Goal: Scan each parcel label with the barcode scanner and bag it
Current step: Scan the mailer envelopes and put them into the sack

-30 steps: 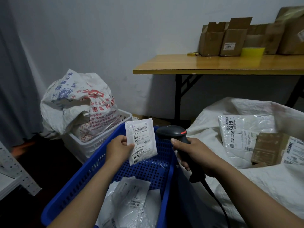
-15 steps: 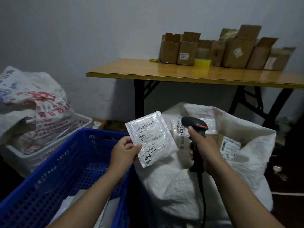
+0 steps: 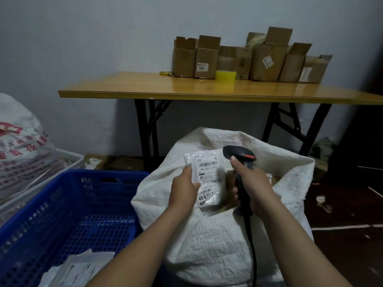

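Left hand (image 3: 184, 188) fingers pinch the parcel (image 3: 207, 179) (label up) over the sack (image 3: 217, 245); right hand (image 3: 251, 183) fingers wrap the scanner (image 3: 238, 155).

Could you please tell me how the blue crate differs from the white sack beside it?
The crate is rigid blue plastic with perforated walls; the sack is soft, white and crumpled. The crate sits left, with flat white parcels lying loose in it; the sack stands right of it, below the left hand holding a labelled parcel and the right hand gripping the scanner. Both are open-topped.
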